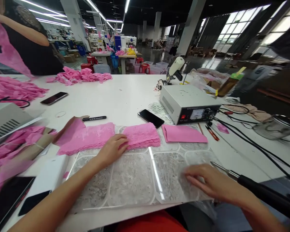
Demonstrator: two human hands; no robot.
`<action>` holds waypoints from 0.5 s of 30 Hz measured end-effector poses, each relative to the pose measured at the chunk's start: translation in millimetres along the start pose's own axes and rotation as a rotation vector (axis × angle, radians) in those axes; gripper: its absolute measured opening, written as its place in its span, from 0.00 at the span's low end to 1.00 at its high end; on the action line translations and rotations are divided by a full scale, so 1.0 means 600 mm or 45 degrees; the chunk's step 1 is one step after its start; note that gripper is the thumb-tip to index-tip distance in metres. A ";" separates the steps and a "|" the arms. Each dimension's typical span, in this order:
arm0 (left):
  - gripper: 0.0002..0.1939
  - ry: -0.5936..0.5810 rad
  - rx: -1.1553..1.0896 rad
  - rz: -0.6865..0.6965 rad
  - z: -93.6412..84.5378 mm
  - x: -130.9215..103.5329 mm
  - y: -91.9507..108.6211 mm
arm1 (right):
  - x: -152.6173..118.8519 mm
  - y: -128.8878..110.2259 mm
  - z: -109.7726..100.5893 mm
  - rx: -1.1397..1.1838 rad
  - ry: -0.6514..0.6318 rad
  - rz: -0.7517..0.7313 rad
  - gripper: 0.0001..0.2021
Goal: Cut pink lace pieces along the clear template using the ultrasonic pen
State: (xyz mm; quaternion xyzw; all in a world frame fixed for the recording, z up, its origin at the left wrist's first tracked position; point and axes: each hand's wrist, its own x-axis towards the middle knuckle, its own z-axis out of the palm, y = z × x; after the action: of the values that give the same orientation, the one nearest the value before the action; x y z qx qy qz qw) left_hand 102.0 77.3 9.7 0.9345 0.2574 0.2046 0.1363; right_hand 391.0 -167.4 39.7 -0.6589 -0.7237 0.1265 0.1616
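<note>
With bent fingers and thumb, my left hand (113,149) is closed on the left end of a stack of pink lace pieces (142,135). More pink lace (96,135) lies on its left, and a folded smooth pink piece (183,133) on its right. My right hand (205,178) hovers over the right part of a clear-covered, marble-patterned mat (132,180). Its fingers are bent, but motion blurs the tips, so whether they hold anything is unclear. A black-handled tool with a thin metal tip (263,193) passes right beside the back of that hand.
A grey power box (189,103) with a dial stands at back right, trailing black cables. Nearby are a dark phone (151,118), a black marker (94,118), orange-handled cutters (212,133) and a glass jar (276,127). Pink fabric heaps (82,75) lie near a person (26,38) across the table.
</note>
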 end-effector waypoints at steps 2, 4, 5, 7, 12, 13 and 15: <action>0.15 0.015 -0.005 0.001 -0.002 0.003 0.002 | 0.026 0.007 0.011 -0.026 0.028 0.029 0.15; 0.16 0.027 -0.005 0.003 -0.006 0.003 0.006 | 0.047 0.009 0.023 -0.044 0.083 0.034 0.18; 0.16 0.032 -0.003 0.000 -0.008 0.002 0.009 | 0.049 0.006 0.026 -0.056 0.089 0.019 0.18; 0.16 0.042 0.002 -0.014 -0.013 -0.003 0.011 | 0.030 -0.008 0.023 -0.047 0.043 -0.055 0.17; 0.15 0.042 0.013 -0.089 -0.018 -0.020 0.001 | -0.055 -0.031 -0.008 0.266 -0.197 -0.289 0.08; 0.15 0.034 0.013 -0.106 -0.018 -0.021 -0.001 | -0.054 -0.026 -0.008 0.232 -0.102 -0.264 0.09; 0.13 0.013 0.007 -0.131 -0.018 -0.021 -0.003 | -0.026 -0.011 0.003 0.151 0.123 -0.177 0.11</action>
State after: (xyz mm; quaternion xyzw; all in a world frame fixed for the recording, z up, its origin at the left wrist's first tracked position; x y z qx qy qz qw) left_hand 86.3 73.7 14.8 0.9194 0.3063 0.2013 0.1427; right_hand 385.6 -183.3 39.8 -0.6017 -0.7503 0.1257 0.2433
